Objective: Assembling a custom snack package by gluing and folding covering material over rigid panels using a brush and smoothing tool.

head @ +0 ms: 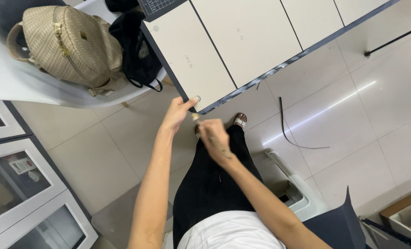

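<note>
My left hand (177, 114) reaches to the near corner of a table (201, 69) made of cream panels with a dark edge band. Its thumb lies on top of the corner and the fingers curl beneath, pinching the corner. My right hand (214, 137) is just right of it, below the corner, closed and motion-blurred around a thin small tool whose pale tip (195, 116) points toward the left hand. How the tip meets the edge is too blurred to tell. Below the hands are my dark trousers and a sandalled foot (240, 120).
A beige woven backpack (69, 44) and a black bag (138, 50) sit on a white chair (25, 85) at upper left. Glass-door cabinets (21, 184) stand at left. On the tiled floor lie a thin black strip (288, 133), a white plastic container (291, 184) and a dark sheet (339, 221).
</note>
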